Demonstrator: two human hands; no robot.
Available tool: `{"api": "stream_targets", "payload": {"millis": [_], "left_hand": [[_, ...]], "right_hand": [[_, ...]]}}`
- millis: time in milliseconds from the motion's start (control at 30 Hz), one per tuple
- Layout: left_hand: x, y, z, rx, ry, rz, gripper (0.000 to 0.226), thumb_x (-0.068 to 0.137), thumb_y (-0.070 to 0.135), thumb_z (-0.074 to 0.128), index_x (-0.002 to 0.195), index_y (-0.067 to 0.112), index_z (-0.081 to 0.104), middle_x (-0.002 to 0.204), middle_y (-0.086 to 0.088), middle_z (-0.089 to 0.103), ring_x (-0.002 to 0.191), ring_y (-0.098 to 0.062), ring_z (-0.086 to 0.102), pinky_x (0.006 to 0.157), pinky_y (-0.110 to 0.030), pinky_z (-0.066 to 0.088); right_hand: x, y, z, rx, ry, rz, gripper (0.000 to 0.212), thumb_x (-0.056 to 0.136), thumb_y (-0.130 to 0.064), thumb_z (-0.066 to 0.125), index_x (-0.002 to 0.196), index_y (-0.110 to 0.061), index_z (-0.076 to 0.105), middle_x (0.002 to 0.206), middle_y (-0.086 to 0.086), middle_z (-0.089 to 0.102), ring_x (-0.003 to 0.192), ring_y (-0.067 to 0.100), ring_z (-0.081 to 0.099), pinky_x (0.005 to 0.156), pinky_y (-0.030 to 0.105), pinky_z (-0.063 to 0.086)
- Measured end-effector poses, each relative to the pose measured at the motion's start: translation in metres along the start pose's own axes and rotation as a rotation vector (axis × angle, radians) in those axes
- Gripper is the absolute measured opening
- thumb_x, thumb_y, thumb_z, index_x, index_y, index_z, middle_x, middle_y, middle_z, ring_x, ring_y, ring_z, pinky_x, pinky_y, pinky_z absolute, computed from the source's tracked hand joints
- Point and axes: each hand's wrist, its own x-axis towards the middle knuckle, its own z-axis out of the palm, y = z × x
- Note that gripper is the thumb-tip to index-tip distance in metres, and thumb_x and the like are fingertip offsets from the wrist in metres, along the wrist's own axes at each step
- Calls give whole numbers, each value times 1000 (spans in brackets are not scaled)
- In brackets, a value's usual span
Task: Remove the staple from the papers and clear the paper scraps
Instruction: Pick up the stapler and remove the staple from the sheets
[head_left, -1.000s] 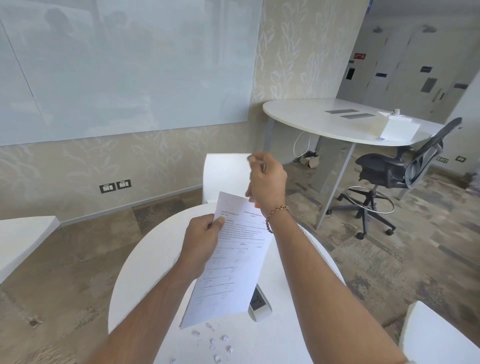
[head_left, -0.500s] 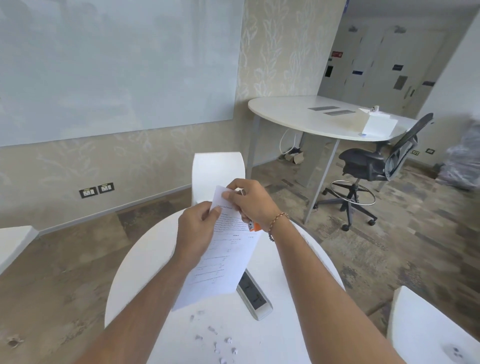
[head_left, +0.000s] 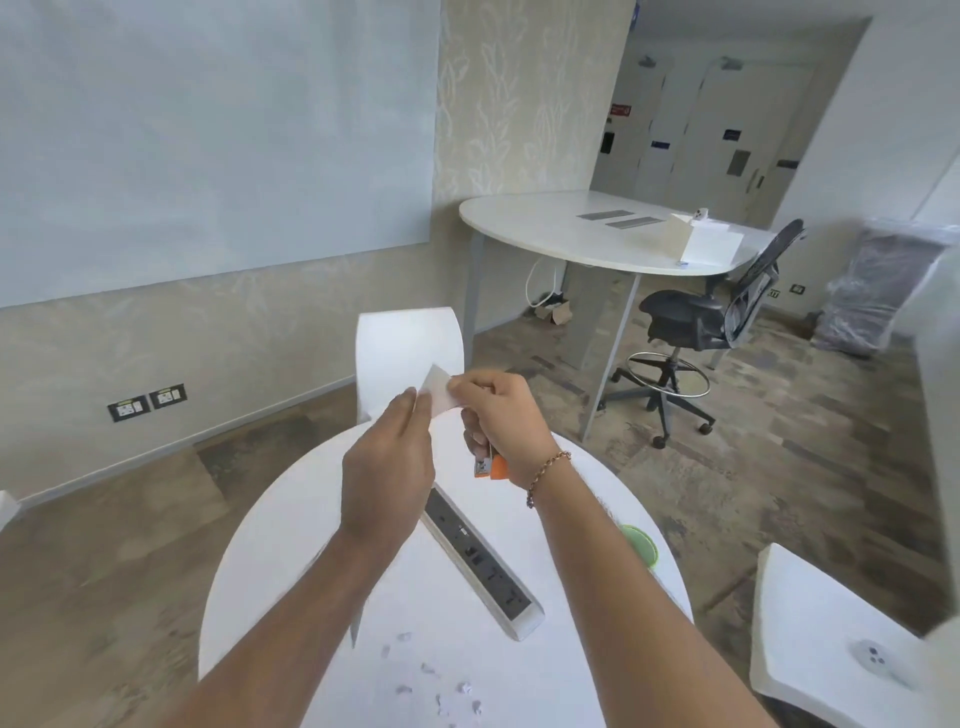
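Glass whiteboard (head_left: 208, 135), leaf-patterned wall (head_left: 514, 130), oval table (head_left: 587, 234), black chair (head_left: 711, 322)

a grey power strip (head_left: 480, 564) lay across the round white table (head_left: 291, 540), with a green lid (head_left: 641, 543) near the right rim. beyond stood a white chair (head_left: 408, 353), an oval desk (head_left: 561, 234), and a black office chair (head_left: 696, 322).

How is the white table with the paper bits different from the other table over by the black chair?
The round table is close, under the hands, while the far table stands by the wall near the black chair. The round table carries paper scraps and a raised socket strip; the far table holds a white box and flat grey panels. The far table looks longer. Both have pale tops.
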Motion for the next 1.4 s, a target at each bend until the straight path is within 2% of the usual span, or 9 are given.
{"api": "stream_targets", "payload": {"millis": [133, 267, 400, 533, 733, 900, 1067, 1267, 1400], "left_hand": [[-3, -6, 1, 45, 79, 124, 42, 91, -5, 51, 131, -1, 61, 133, -23, 63, 122, -37, 63, 96, -47, 56], [-9, -5, -1, -59, -31, -5, 68, 81, -14, 55, 146, 2, 45, 144, -25, 53, 134, -43, 50, 101, -54, 51], [-16, -2, 0, -157, -110, -66, 59, 93, 8, 24, 150, 1, 37, 149, -27, 46, 134, -43, 50, 96, -53, 55], [-19, -3, 6, -164, -146, -61, 83, 76, -19, 54, 153, 3, 32, 155, -27, 36, 136, -43, 48, 89, -48, 60], [-18, -6, 14, -127, -191, -79, 86, 77, -24, 52, 155, 7, 30, 161, -27, 25, 145, -47, 31, 92, -59, 55], [-24, -6, 21, -110, -214, -62, 88, 76, -25, 51, 155, 6, 28, 161, -27, 24, 147, -47, 28, 93, -59, 55], [-25, -1, 32, -83, -234, -117, 91, 74, -25, 51, 155, 5, 25, 161, -25, 25, 145, -43, 34, 88, -52, 59], [-22, 6, 42, -259, -187, -435, 80, 84, -20, 46, 155, 13, 28, 159, -14, 37, 131, -44, 50, 100, -51, 49], [-13, 5, 60, -407, -144, -873, 44, 94, -2, 41, 132, 19, 45, 122, -16, 67, 99, -39, 62, 77, -39, 50]], "right_hand": [[3, 2, -7, 115, -60, 4, 25, 95, -13, 62, 98, 12, 62, 52, 3, 34, 38, 16, 25, 40, 23, 29], [4, 0, -13, 170, -105, -22, 22, 96, -11, 62, 96, 11, 61, 58, 2, 32, 38, 13, 24, 38, 21, 29], [5, -3, -18, 188, -138, -36, 9, 96, -6, 61, 95, 2, 63, 53, 0, 33, 37, 12, 24, 37, 19, 28], [3, 0, -21, 187, -134, -19, 13, 97, -9, 61, 96, 3, 63, 51, 0, 32, 36, 12, 24, 37, 19, 28], [-3, 13, -26, 150, -86, -10, 23, 95, -23, 66, 87, -1, 67, 77, 22, 62, 39, 15, 25, 40, 21, 30], [2, 23, -34, 31, -39, 17, 18, 85, -16, 74, 79, 0, 67, 54, 8, 38, 39, 19, 26, 43, 26, 29], [10, 35, -44, 44, -43, 94, 15, 86, -13, 70, 74, -5, 67, 55, 13, 53, 40, 18, 29, 44, 25, 30], [43, 101, -82, 47, 117, 525, 10, 88, -3, 60, 79, -4, 55, 68, 14, 55, 40, 15, 37, 41, 21, 34], [52, 164, -117, -119, 57, 703, 23, 85, 12, 52, 66, -1, 54, 74, 18, 54, 48, 24, 48, 53, 32, 38]]}}
